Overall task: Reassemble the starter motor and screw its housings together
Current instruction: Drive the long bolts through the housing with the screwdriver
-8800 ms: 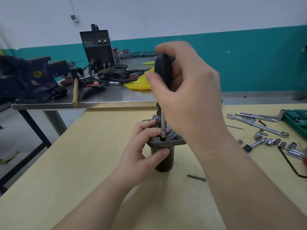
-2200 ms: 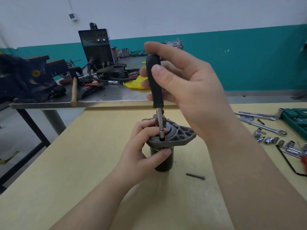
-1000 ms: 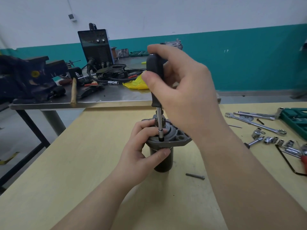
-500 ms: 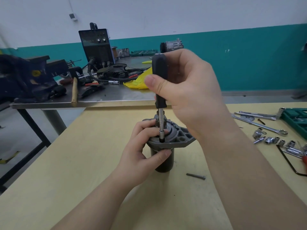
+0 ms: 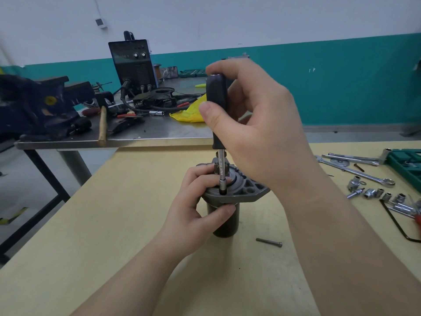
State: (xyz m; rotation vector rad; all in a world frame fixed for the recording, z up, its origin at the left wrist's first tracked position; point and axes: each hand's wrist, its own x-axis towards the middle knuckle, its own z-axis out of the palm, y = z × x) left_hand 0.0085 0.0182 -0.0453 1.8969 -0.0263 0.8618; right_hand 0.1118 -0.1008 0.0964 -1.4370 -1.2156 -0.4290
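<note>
- The starter motor (image 5: 224, 221) stood upright on its dark cylindrical end, about mid-way across the pale wooden table (image 5: 114, 236), with the grey flanged housing (image 5: 245, 190) on top.
- The left hand (image 5: 193, 210) was wrapped round the motor just under the flange, thumb curled against the body, fingers over the flange's near edge.
- The right hand (image 5: 257, 124) gripped the black handle of the screwdriver (image 5: 217, 110), thumb pressed on the side. It was held vertical, and its chrome shaft ended in a small socket seated on the flange's near edge.
- One loose bolt (image 5: 269, 242) lay flat on the table, just to the right of the motor and clear of it.
- Further right was a scatter of sockets (image 5: 373, 192), a combination wrench (image 5: 362, 173) and the corner of a green tool case (image 5: 405, 164).
- Behind sat a steel bench (image 5: 148, 136) with a welder box (image 5: 133, 62), a vise (image 5: 38, 103), a hammer (image 5: 103, 125) and a yellow rag (image 5: 189, 114).
</note>
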